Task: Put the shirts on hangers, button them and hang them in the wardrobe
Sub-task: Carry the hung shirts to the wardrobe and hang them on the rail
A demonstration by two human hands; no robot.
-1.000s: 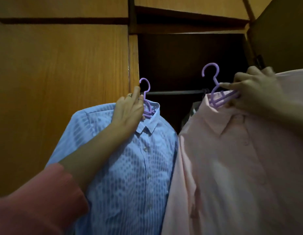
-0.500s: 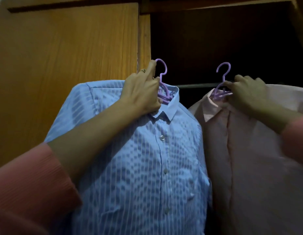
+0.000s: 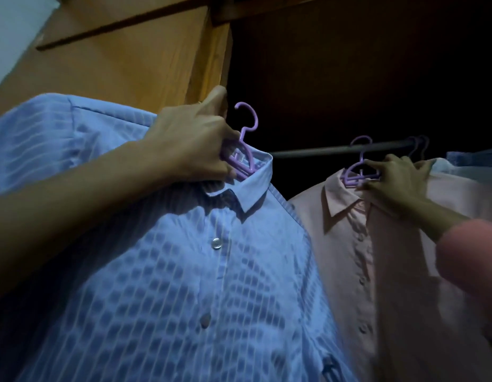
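Observation:
A buttoned blue striped shirt [image 3: 170, 271] fills the lower left on a purple hanger [image 3: 246, 150]. My left hand [image 3: 195, 144] grips that hanger at the collar, and its hook is in the air, short of the rail. To the right hangs a buttoned pink shirt [image 3: 391, 257] on a second purple hanger [image 3: 357, 169]. My right hand [image 3: 396, 180] grips this hanger at the neck, and its hook is over the dark wardrobe rail [image 3: 322, 151].
The wardrobe's wooden door and frame [image 3: 145, 59] stand at the upper left, beside the dark open compartment. More purple hooks [image 3: 418, 144] and a pale blue garment [image 3: 473, 164] hang on the rail at the far right.
Both shirts have gone forward into the wardrobe. The pink shirt's hook has reached the rail, and the blue shirt has risen closer to it.

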